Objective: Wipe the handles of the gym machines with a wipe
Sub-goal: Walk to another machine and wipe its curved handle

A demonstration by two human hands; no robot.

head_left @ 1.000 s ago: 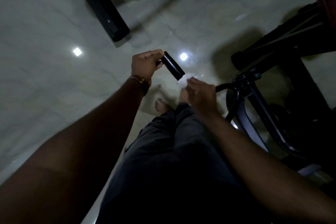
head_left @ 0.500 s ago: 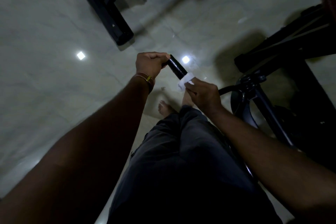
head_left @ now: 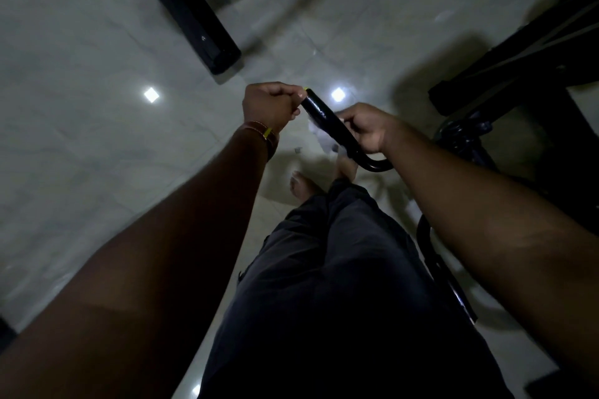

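- Moved since the earlier frames: right hand (head_left: 368,126) has gone from the near underside of the handle (head_left: 334,129) to its far side, fingers curled over the bar; the wipe (head_left: 321,136), formerly bunched on top at the fingertips, now shows as a pale blur below and left of the bar.
- Left hand (head_left: 270,105): one, fingers curled into a fist, fingertips pinching the free end of the handle, where a small yellow fleck shows. Bracelet (head_left: 264,134) on the wrist.
- Handle: one, black tube. Long axis runs from upper left (free end, at the left hand) down to lower right, where it bends and passes under the right forearm towards the machine frame (head_left: 466,136). It lies directly ahead of both hands, between them and above the feet.
- Wipe: one, white, touching the underside of the bar just beside the right hand. Whether the right fingers pinch it cannot be told; motion blur hides the contact.
- Right hand: one, wrapped round mid-bar. It is nearer the bend; the left is nearer the tip.
- Judgement: the next stroke likely runs along the bar's axis, the right hand sliding, the left steadying the tip.
- Also present: bench base (head_left: 191,10) on the floor (head_left: 81,58), upper left, well apart; two bright ceiling-light reflections.
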